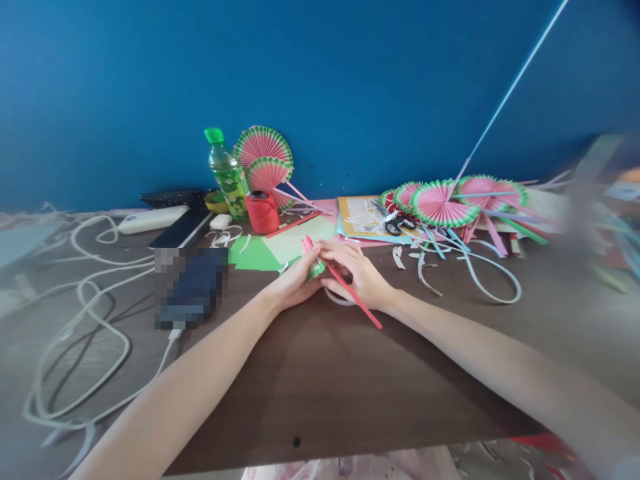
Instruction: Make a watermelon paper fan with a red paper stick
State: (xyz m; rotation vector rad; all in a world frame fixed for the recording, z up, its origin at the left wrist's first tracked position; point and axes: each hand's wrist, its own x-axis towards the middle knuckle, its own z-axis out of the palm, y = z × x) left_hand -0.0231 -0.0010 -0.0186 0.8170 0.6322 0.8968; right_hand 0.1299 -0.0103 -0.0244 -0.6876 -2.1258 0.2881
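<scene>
A small folded paper fan (316, 269), pleated in pink, white and green, is between my hands over the middle of the desk. My left hand (296, 279) is closed on it, thumb along the pleats. From the fan a red paper stick (357, 298) slants toward me, passing by my right hand (365, 275). The fingers of that hand are bent and meet the fan's right side; their tips are partly hidden. Under the right palm shows a pale curved band (339, 299), perhaps part of a tape roll. Green paper (255, 253) lies just beyond my left hand.
Behind stand a green-capped bottle (227, 170), a red thread spool (263, 213) and finished pleated fans (265, 147). Scissors (399, 225) lie on a yellow envelope (360, 210), with more fans (445, 202) rightward. At left are a phone (193, 290) and looped white cable (83, 300).
</scene>
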